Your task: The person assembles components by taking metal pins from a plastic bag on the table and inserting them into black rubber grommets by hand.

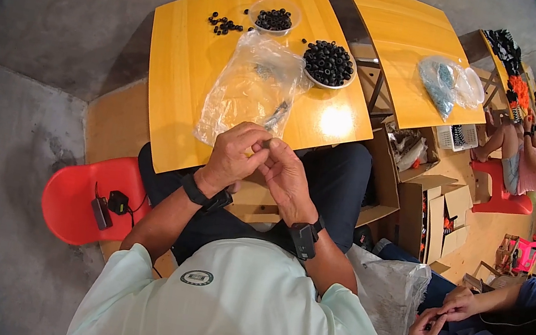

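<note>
L hand [235,155] & R hand [284,177] meet at the table's [183,84] near edge. Both are almost closed, thumbs & fingers pinched on a tiny dark bit [266,145]. Can't tell what it is b/c the fingers hide most of it.

From the hands, a clear bag [238,92] lies just past them, abt 12 o'clock. White bowl [327,84] full of black beads [329,63] is at 1 o'clock, by the table's right edge. Clear tub [295,12] w/ more beads is far off at 12; loose beads [224,24] sit at 11.

What could go wrong: if the pinch slips, the bit could drop in the lap or on the floor & get lost, b/c it's so small. A bump could tip the bowl off the edge. Loose beads could roll if the table shakes or the bag gets pulled. Bag could also snag a wrist.
</note>
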`<act>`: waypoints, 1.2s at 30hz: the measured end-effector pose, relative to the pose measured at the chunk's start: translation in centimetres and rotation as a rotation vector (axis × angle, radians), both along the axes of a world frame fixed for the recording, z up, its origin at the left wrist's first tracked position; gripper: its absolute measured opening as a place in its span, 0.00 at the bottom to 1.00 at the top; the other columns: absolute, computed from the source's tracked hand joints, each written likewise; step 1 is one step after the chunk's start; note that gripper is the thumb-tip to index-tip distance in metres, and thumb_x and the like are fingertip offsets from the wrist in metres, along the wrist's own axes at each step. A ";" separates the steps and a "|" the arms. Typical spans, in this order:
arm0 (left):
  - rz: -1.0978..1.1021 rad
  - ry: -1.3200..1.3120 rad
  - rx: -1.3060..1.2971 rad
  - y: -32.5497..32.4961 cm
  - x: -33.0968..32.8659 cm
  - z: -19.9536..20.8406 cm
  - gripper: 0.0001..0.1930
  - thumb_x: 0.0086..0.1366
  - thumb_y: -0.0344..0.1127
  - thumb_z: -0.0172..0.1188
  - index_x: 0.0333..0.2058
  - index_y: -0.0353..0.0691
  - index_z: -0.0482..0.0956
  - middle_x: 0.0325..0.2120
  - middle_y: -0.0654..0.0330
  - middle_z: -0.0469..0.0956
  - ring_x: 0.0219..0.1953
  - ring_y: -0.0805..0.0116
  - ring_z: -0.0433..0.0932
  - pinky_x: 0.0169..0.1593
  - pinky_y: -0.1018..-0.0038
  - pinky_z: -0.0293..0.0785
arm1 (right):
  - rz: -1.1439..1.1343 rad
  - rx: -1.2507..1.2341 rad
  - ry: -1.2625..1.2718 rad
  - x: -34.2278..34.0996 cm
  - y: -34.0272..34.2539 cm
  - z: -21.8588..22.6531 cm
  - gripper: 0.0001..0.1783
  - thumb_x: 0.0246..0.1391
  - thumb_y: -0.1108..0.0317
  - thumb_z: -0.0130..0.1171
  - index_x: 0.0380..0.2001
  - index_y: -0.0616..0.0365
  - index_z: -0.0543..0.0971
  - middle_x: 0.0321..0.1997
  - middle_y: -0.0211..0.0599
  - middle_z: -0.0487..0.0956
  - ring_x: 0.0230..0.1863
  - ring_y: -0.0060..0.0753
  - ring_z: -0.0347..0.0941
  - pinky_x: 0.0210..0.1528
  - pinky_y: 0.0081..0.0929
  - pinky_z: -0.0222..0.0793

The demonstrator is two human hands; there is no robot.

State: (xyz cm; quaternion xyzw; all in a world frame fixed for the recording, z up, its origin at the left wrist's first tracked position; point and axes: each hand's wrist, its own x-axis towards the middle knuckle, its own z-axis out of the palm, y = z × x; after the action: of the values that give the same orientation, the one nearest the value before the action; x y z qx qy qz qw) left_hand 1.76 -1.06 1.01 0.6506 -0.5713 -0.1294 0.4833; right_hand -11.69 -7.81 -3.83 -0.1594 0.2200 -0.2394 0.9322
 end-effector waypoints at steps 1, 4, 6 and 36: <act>0.002 0.001 0.001 0.1 0.2 -0.3 0.12 0.52 0.21 0.65 0.37 0.33 0.81 0.35 0.53 0.80 0.32 0.63 0.81 0.38 0.73 0.78 | -0.009 -0.005 0.010 0.0 0.0 0.8 0.13 0.66 0.63 0.55 0.47 0.60 0.77 0.46 0.38 0.81 0.48 0.28 0.78 0.54 0.29 0.74; 0.002 0.214 0.050 0.1 0.7 -1.1 0.12 0.54 0.22 0.67 0.39 0.33 0.82 0.37 0.56 0.81 0.34 0.67 0.81 0.39 0.75 0.77 | 0.003 -0.024 0.053 -0.1 -0.1 1.3 0.15 0.66 0.61 0.55 0.48 0.60 0.77 0.47 0.38 0.81 0.50 0.30 0.77 0.56 0.31 0.74; -0.047 0.292 0.008 0.0 0.9 -1.2 0.13 0.56 0.23 0.68 0.41 0.33 0.82 0.40 0.56 0.81 0.39 0.70 0.80 0.43 0.76 0.77 | 0.021 -0.040 0.085 -0.3 -0.3 1.1 0.16 0.66 0.60 0.55 0.48 0.59 0.77 0.48 0.37 0.81 0.53 0.31 0.77 0.56 0.33 0.73; 0.435 -0.448 0.358 -14.9 28.7 -9.6 0.10 0.57 0.32 0.64 0.38 0.38 0.85 0.32 0.54 0.82 0.37 0.54 0.81 0.41 0.64 0.77 | 0.077 0.057 0.003 -0.6 -4.1 -1.6 0.08 0.63 0.62 0.59 0.38 0.55 0.78 0.38 0.30 0.75 0.42 0.26 0.72 0.44 0.26 0.73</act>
State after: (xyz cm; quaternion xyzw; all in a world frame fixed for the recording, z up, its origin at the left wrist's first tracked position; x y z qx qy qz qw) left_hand 30.50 -15.95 -8.62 0.8434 -0.4797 0.0240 0.2408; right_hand -12.33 -11.91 -5.47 -0.1416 0.2220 -0.1966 0.9445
